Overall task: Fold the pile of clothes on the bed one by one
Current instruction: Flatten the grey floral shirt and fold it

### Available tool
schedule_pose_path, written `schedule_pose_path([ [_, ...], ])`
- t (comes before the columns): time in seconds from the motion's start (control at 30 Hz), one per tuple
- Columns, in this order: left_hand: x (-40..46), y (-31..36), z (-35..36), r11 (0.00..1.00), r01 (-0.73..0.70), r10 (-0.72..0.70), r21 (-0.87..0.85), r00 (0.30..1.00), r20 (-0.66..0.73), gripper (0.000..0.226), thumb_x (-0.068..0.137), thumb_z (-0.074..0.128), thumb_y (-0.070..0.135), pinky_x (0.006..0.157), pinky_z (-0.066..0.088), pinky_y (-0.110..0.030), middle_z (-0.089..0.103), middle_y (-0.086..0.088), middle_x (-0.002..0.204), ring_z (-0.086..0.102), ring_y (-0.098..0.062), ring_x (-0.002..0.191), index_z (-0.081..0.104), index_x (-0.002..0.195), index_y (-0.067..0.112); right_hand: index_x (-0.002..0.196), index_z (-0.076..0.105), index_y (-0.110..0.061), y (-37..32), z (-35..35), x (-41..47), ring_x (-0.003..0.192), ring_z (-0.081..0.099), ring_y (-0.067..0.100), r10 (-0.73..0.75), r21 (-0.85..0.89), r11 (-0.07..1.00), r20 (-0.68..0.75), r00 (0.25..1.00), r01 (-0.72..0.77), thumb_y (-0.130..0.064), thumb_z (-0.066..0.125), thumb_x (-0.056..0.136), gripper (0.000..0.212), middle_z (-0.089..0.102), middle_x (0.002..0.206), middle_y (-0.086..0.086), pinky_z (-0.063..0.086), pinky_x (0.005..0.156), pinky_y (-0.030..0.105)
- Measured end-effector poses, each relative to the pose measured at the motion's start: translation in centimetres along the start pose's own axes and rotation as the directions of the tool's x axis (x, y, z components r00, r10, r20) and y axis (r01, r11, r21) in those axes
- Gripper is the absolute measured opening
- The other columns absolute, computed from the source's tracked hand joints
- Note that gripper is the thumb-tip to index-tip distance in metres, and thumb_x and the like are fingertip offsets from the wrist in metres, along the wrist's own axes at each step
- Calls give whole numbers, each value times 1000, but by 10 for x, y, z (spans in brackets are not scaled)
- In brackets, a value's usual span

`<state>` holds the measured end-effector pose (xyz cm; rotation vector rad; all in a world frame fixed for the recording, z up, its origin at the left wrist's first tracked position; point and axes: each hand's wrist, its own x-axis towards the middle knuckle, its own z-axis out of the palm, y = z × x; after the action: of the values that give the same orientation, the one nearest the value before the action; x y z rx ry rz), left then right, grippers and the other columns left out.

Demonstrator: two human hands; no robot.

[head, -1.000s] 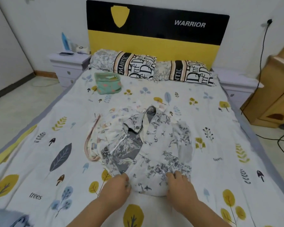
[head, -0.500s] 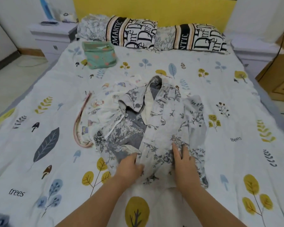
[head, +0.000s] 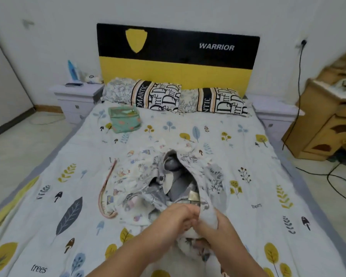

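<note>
Two hands are seen in the head view, brought close together at the near edge of the pile of clothes (head: 164, 188), which lies in the middle of the bed (head: 248, 140). The left hand (head: 175, 217) is curled round the hem of the grey floral shirt (head: 206, 176), and the right hand (head: 214, 226) is closed on the same fabric, which is draped over its knuckles. A pink-trimmed garment (head: 108, 194) is spread at the left side of the pile. Beyond the pile, toward the headboard (head: 178, 56), a folded green garment (head: 125, 121) is set just before two patterned pillows (head: 188, 97).
</note>
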<state>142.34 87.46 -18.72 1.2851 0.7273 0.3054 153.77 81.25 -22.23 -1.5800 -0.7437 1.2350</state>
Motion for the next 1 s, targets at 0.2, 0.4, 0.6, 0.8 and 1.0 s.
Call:
schedule_pose_path([
  [0.2, -31, 33, -10, 840, -61, 389, 540, 761, -519, 22, 89, 49, 9, 79, 51, -35, 68, 4, 97, 64, -19, 86, 63, 91, 26, 85, 66, -22, -90, -24, -64, 69, 58, 10, -267, -385, 893, -38, 963, 233, 15, 44, 79, 44, 69, 82, 3, 43, 59, 20],
  [0.4, -49, 22, -28, 632, 394, 126, 667, 797, -590, 99, 68, 68, 58, 93, 44, -37, 41, -10, 136, 44, -29, 122, 20, 143, 14, 76, 64, -7, -179, -25, -138, 58, 49, 15, -499, -491, 755, 1, 867, 435, 18, 42, 73, 33, 62, 67, 11, 38, 54, 26],
  [0.6, -87, 40, -7, 774, 162, 283, 613, 777, -562, 17, 85, 56, 16, 54, 33, -30, 49, 3, 68, 50, -23, 74, 40, 83, 23, 64, 66, -16, -236, -28, -208, 50, 56, 19, -580, -394, 766, -88, 810, 507, 16, 40, 77, 44, 61, 53, 4, 47, 46, 28],
  [0.8, -145, 113, -19, 952, -227, 298, 203, 831, -470, 25, 86, 45, -8, 77, 50, -38, 69, -14, 89, 63, -28, 86, 66, 89, 5, 76, 64, -7, -240, -66, -241, 51, 59, 20, -512, -403, 841, -379, 771, 360, 14, 41, 80, 32, 61, 60, 7, 53, 46, 33],
  [1.0, -216, 193, -15, 967, -253, 254, 26, 949, -185, 41, 67, 74, 15, 76, 56, -38, 71, -18, 98, 69, -28, 83, 61, 105, 8, 77, 60, 1, -198, -90, -252, 60, 53, 26, -388, -500, 860, -510, 768, 102, -5, 53, 83, 11, 59, 66, 13, 44, 55, 35],
])
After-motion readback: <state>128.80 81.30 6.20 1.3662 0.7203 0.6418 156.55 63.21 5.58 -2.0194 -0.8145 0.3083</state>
